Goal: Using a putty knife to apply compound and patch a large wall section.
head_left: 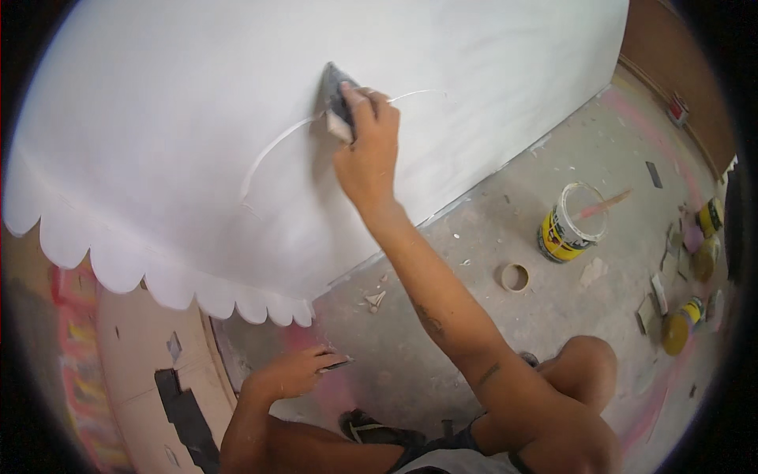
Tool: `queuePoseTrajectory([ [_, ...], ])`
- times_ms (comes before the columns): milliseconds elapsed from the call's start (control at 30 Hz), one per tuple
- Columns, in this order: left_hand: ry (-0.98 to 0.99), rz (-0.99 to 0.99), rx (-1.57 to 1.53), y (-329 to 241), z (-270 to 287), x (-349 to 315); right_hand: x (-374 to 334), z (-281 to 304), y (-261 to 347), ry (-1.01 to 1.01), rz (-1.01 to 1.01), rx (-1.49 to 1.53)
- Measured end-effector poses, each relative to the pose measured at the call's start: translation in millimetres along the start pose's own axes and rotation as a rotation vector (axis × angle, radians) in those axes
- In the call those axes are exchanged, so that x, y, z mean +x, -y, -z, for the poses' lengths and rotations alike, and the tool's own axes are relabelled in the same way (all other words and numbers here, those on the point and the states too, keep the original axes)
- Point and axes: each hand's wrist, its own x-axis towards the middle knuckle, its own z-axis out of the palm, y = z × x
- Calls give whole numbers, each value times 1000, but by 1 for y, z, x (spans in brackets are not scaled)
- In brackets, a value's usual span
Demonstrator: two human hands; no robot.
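Note:
My right hand [369, 146] is closed around a putty scraper [338, 93] with a dark, pointed blade. Its blade lies against the large white panel [181, 103], which has a scalloped lower-left edge. A thin, curved streak of white putty [272, 150] runs across the panel on both sides of the scraper. Lower down, my left hand [296, 373] grips a small flat scraper [338, 363], apart from the panel and below its scalloped edge. Much of that second tool is hidden by the fingers.
On the grey floor stands an open yellow-and-black paint can [562, 237] with a stick across its rim. A tape roll [515, 277] lies nearby. Smaller cans [677, 332] and scraps sit at the far right. A brown board [679, 71] rises behind; a pale board [150, 355] lies left.

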Motion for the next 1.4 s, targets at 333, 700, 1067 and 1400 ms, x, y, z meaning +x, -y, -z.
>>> queuePoseTrajectory([
  [333,-88,-39,-108,-7,6,-29,-89,-50,59,312,208,-59],
  [700,-683,-306,-554,12,14,-85,-156,-61,48,543,506,-200],
  [1067,-1556,-251,-180,13,-16,-60,-111,30,115,623,-111,754],
  [1400,-1086,-469,-1696,-35,33,-54,-120,38,74,938,177,481],
])
